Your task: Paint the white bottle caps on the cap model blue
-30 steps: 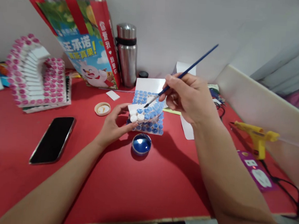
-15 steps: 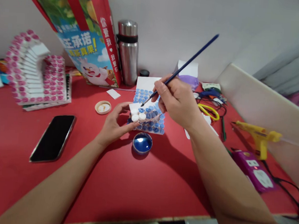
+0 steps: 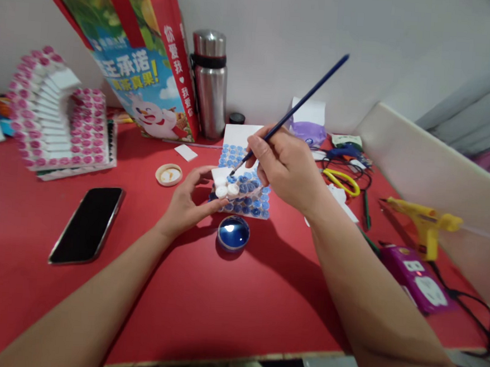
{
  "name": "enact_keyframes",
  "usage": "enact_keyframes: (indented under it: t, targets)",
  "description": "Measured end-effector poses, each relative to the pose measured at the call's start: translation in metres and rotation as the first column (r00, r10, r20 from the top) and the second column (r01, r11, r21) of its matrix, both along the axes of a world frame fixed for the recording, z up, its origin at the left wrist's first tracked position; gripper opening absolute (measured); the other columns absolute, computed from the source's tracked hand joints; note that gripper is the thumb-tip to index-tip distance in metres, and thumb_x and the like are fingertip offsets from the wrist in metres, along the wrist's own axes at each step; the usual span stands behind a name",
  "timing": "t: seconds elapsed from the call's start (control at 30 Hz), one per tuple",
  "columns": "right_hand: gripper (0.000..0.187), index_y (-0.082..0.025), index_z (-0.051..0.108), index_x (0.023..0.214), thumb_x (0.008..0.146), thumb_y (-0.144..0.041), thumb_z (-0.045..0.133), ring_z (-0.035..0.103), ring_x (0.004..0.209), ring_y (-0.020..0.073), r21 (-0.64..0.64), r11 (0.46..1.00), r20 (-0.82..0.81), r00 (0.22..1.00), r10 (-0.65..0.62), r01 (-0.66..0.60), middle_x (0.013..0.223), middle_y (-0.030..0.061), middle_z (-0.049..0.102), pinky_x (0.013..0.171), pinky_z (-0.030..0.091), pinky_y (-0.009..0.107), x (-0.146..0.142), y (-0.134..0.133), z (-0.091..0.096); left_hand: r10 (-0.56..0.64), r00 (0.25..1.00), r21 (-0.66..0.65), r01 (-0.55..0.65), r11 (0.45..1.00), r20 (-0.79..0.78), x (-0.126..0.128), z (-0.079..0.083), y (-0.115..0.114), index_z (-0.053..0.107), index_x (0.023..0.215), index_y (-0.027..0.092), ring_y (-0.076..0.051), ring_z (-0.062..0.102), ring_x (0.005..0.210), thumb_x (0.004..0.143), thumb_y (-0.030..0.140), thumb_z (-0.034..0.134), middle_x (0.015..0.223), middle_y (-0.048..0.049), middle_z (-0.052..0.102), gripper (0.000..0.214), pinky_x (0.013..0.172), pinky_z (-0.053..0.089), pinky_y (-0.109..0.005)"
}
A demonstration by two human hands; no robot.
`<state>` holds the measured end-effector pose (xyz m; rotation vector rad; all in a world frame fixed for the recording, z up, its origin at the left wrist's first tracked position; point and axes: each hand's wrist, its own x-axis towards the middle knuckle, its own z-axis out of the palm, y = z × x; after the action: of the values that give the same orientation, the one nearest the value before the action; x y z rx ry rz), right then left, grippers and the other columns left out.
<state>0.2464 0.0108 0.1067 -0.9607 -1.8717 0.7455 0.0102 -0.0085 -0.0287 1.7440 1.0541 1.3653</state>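
My right hand (image 3: 288, 167) pinches a thin blue paintbrush (image 3: 303, 101); its tip touches a bottle cap near the left end of a white card studded with blue-painted caps (image 3: 244, 197). My left hand (image 3: 189, 202) grips the card's left edge, thumb beside two caps that are still white (image 3: 226, 190). A small round dish of blue paint (image 3: 233, 233) sits on the red table (image 3: 219, 305) just in front of the card.
A black phone (image 3: 88, 224) lies at the left. Behind it stand a pink cap model (image 3: 56, 117), a red shopping bag (image 3: 142, 64), a steel flask (image 3: 209, 83) and a small lid (image 3: 169, 174). Yellow scissors (image 3: 342, 182), a yellow glue gun (image 3: 425, 221) and a purple power strip (image 3: 417, 276) lie at the right.
My right hand has moved left with the brush, bringing the tip from the card's middle down onto a cap near its left end. The left hand has stayed on the card.
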Motion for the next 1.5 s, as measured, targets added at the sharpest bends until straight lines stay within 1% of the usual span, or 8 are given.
enact_keyframes:
  t: [0.17,0.4,0.57,0.87,0.97,1.17,1.33,1.5]
  targets:
    - [0.051,-0.027,0.058,0.092,0.117,-0.072,0.063,0.069,0.077,0.0152,-0.019,1.0,-0.006,1.0,-0.007,0.007,0.086,0.0026,0.072,0.058,0.044,0.029,-0.0008,-0.0017,0.0019,0.015,1.0,0.017,-0.014,1.0,-0.02,0.0001,0.0006,0.0002,0.074,0.147,0.029,-0.035,0.078,0.134,0.09,0.064,0.099,0.145,-0.0134,0.082,0.071,0.118,0.062,-0.056]
    - [0.054,-0.027,0.06,0.091,0.113,-0.075,0.069,0.068,0.078,0.0158,-0.039,0.999,-0.042,0.999,-0.01,0.009,0.084,0.0023,0.072,0.059,0.044,0.03,-0.0004,-0.0003,0.0009,0.001,1.0,0.007,-0.001,1.0,-0.02,-0.0005,0.0001,0.0008,0.073,0.149,0.028,-0.035,0.077,0.136,0.091,0.064,0.099,0.146,-0.014,0.081,0.074,0.12,0.059,-0.056]
    - [0.05,-0.027,0.06,0.091,0.115,-0.07,0.069,0.07,0.08,0.0165,-0.024,1.0,-0.054,0.999,0.002,-0.003,0.083,0.0025,0.072,0.06,0.044,0.03,-0.0015,-0.0002,-0.0001,0.007,1.0,0.006,-0.007,1.0,-0.018,-0.0003,0.0002,0.0004,0.073,0.148,0.028,-0.035,0.077,0.135,0.091,0.066,0.099,0.145,-0.0139,0.081,0.074,0.12,0.06,-0.055]
    - [0.053,-0.026,0.06,0.089,0.115,-0.072,0.066,0.066,0.074,0.0157,-0.024,0.999,-0.018,0.999,-0.033,0.032,0.082,0.0031,0.072,0.057,0.041,0.03,0.0024,0.0023,0.0013,0.003,1.0,0.007,-0.003,1.0,-0.023,-0.0024,-0.0009,0.0015,0.073,0.149,0.028,-0.036,0.077,0.136,0.089,0.065,0.1,0.146,-0.0143,0.081,0.074,0.121,0.06,-0.057]
    - [0.054,-0.026,0.06,0.087,0.114,-0.073,0.067,0.066,0.075,0.0165,-0.022,0.999,-0.006,0.999,-0.039,0.039,0.081,0.0032,0.072,0.058,0.041,0.031,0.0039,0.0028,0.0025,0.003,1.0,0.003,-0.003,1.0,-0.027,-0.0029,-0.0014,0.0017,0.074,0.149,0.028,-0.036,0.076,0.136,0.09,0.064,0.1,0.146,-0.0142,0.081,0.074,0.121,0.06,-0.058]
    - [0.049,-0.027,0.06,0.086,0.116,-0.064,0.071,0.067,0.074,0.0178,-0.035,0.997,-0.004,0.998,-0.067,0.067,0.078,0.0029,0.071,0.06,0.043,0.032,0.0046,0.0015,0.0059,0.003,1.0,-0.004,-0.003,1.0,-0.013,-0.0031,-0.0014,0.0013,0.073,0.148,0.029,-0.036,0.076,0.136,0.089,0.065,0.1,0.146,-0.0141,0.081,0.075,0.121,0.059,-0.057]
    - [0.052,-0.027,0.061,0.084,0.114,-0.069,0.072,0.067,0.074,0.0182,-0.044,0.997,0.014,0.998,-0.058,0.058,0.078,0.004,0.073,0.06,0.044,0.031,0.0055,0.0011,0.0071,-0.004,1.0,-0.006,0.004,1.0,-0.013,-0.0032,-0.0006,0.0013,0.073,0.148,0.028,-0.035,0.076,0.135,0.09,0.064,0.099,0.146,-0.0144,0.081,0.073,0.121,0.059,-0.057]
    - [0.052,-0.026,0.061,0.084,0.112,-0.068,0.075,0.066,0.071,0.0173,-0.049,0.997,0.008,0.998,-0.066,0.066,0.076,0.0031,0.071,0.059,0.043,0.03,0.0064,0.0015,0.0077,0.002,1.0,0.001,-0.002,1.0,-0.018,-0.0026,-0.0004,0.0021,0.073,0.147,0.028,-0.036,0.076,0.135,0.089,0.064,0.1,0.145,-0.0142,0.081,0.074,0.121,0.06,-0.057]
